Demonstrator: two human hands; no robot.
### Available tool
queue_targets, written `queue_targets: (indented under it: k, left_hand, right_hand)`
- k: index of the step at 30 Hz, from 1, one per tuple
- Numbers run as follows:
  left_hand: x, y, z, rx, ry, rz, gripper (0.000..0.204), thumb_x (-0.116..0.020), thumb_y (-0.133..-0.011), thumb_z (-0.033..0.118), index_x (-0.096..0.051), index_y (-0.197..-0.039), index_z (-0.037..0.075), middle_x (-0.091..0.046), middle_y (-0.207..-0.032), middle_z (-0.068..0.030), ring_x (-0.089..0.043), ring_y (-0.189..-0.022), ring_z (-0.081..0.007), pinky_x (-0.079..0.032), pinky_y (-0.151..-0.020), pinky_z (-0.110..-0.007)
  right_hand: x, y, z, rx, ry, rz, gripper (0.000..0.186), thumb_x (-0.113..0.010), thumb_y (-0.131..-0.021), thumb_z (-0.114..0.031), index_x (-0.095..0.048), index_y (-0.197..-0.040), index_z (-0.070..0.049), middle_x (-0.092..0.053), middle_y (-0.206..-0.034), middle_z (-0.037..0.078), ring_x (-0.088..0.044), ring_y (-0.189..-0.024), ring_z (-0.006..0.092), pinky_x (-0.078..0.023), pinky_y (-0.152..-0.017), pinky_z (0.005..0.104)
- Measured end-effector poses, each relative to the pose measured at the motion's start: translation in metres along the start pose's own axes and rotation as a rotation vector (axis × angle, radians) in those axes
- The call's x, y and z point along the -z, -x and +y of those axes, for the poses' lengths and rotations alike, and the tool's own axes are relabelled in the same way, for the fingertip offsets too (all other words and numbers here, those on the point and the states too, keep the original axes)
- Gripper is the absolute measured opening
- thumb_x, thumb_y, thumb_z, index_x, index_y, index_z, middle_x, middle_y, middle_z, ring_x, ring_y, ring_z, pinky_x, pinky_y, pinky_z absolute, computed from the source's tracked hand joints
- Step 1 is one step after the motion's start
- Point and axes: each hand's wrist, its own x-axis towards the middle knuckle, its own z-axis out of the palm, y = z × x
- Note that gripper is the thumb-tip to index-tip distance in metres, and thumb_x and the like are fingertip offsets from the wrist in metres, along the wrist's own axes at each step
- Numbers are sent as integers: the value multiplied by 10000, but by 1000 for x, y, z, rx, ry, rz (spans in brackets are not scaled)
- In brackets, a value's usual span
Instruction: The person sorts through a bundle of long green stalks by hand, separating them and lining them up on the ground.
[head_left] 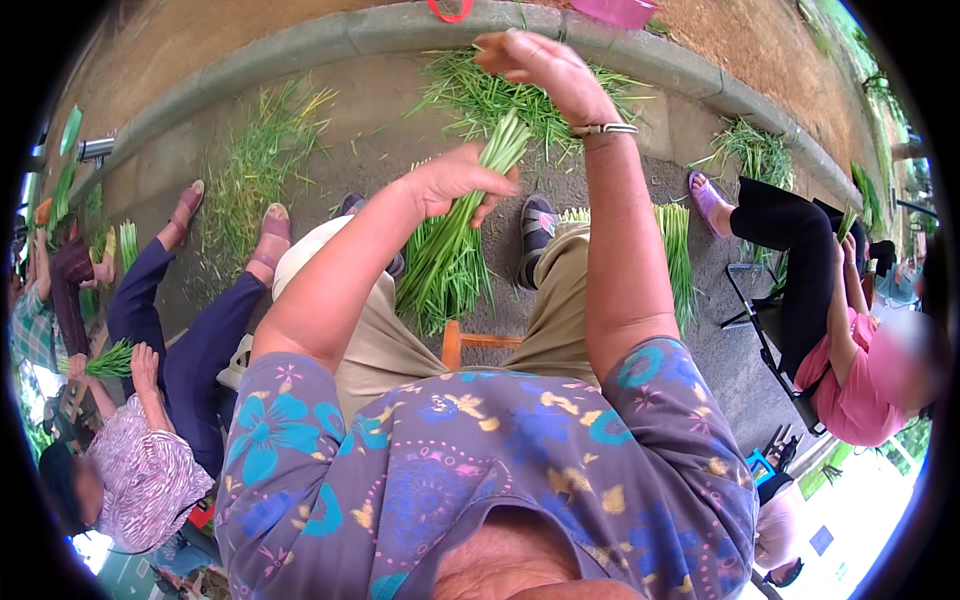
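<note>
My left hand (465, 183) is closed round a bundle of long green stalks (444, 270), whose pale cut ends point up and to the right; the leafy ends hang down between my knees. My right hand (540, 72) is raised above and right of the bundle, over a heap of loose green leaves (463, 95), its fingers apart and slightly bent, holding nothing that I can see. Another neat bundle of stalks (675, 260) lies beside my right leg. Part of an orange wooden piece (452, 343) shows between my thighs.
Co-workers sit at left (140, 460) and right (860, 380), handling green stalks, their legs stretched toward me. A curb (360, 30) curves across the top, with a pink basin (612, 10) beyond it. Scattered trimmings (260, 150) lie on the pavement. A folding chair (760, 310) stands at right.
</note>
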Motion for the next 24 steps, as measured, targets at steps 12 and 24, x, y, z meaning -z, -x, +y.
queue_targets:
  k: [12, 24]
  left_hand:
    - [12, 7, 7, -81, -58, -56, 147, -631, -760, 110, -523, -821, 31, -439, -537, -3, -457, -400, -97, -380, -352, -237]
    - [15, 5, 11, -94, -10, 14, 147, -633, -773, 113, -528, -823, 23, -446, -538, -5, -462, -404, -102, -386, -361, -242]
  right_hand:
    - [-34, 0, -3, -129, 269, -339, 571, -534, -838, -508, -585, -1093, 1, -643, -956, 116, -580, -934, 187, -435, -855, 334]
    - [-30, -6, -1, -55, 141, -124, 505, -556, -855, -397, -560, -1137, 22, -603, -1064, 124, -542, -1007, 197, -411, -891, 317]
